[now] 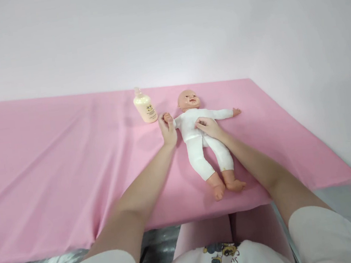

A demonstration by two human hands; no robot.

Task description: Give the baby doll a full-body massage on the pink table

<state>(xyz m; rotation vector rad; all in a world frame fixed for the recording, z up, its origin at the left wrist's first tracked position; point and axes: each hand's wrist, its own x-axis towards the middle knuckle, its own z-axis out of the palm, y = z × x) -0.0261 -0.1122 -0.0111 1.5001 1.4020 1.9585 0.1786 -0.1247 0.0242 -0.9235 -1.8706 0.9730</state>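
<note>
Head view. A counter [53,164] draped in a pink sheet is running across the frame, its far edge meeting a pale wall and its right edge slanting toward the near right corner. To the left of the things the sheet is offering broad open room; to the right the margin before the edge is narrower. A baby doll [200,139] in a white suit is lying face up right of centre, head toward the wall, feet close to the near edge. A cream lotion bottle [144,106] is standing near the far edge, just beside the doll's outstretched arm. The left hand [168,129] is curling its fingers closed around the doll's small hand, close by the bottle, though whether it touches the bottle is hard to make out at this size. The right hand [209,127] is resting on the doll's belly, fingers gathered narrowly and seemingly pinching the white fabric.
</note>
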